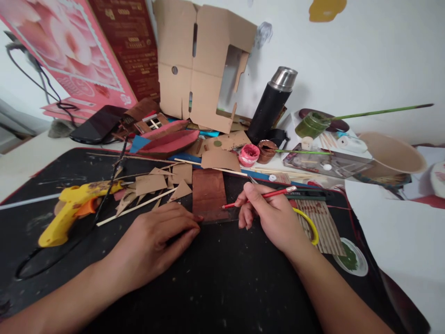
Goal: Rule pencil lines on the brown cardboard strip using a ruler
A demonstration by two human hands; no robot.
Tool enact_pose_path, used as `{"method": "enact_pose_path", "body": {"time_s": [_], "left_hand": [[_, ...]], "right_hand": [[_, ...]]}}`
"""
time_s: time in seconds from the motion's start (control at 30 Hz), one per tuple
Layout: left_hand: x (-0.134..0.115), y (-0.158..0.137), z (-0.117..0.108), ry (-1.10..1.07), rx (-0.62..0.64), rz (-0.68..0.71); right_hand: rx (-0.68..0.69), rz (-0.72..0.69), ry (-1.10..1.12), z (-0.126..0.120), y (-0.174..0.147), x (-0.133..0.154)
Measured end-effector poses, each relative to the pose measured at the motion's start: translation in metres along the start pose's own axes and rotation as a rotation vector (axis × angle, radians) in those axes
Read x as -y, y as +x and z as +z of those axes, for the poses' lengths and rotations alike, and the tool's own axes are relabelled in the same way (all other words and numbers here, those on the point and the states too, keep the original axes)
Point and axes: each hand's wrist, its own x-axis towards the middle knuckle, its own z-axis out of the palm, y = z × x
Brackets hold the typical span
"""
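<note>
Right hand [273,211]: pinches a red pencil [262,196] between thumb and fingers, its tip at the brown card
Left hand [153,241]: lies palm down on the mat, fingers close together and bent, fingertips at the card's near left corner; whether they grip anything I cannot tell
Brown card [209,192]: flat on the black mat [215,283], between the two hands, a see-through strip seemingly along its near edge
Beside the right wrist: a yellow loop handle [314,231], partly hidden by the hand, over a ribbed piece [327,229]; a round dish [363,260] with green paint to its right
Left of the card: cardboard scraps [151,184], a pale stick [135,207] and, farther out, a yellow glue gun [74,197] on its side
Beyond the card: a pink paint jar [249,157] just beside a brown paint jar [267,153], and a red boat-shaped piece [170,144] to their left
Farther back: a black flask [267,109], upright; a jar of green paint [310,126] with a brush in it
Against the wall: a large cut cardboard sheet [177,93], and a pink box [73,41] to its left
</note>
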Motion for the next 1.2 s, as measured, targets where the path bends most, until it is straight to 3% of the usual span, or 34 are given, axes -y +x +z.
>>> {"method": "enact_pose_path", "body": {"time_s": [1.2], "left_hand": [[0.0014,-0.0006,0.0008,0.002,-0.008,-0.011]], "right_hand": [[0.009,0.024,0.0,-0.0012,0.0018,-0.0035]]}}
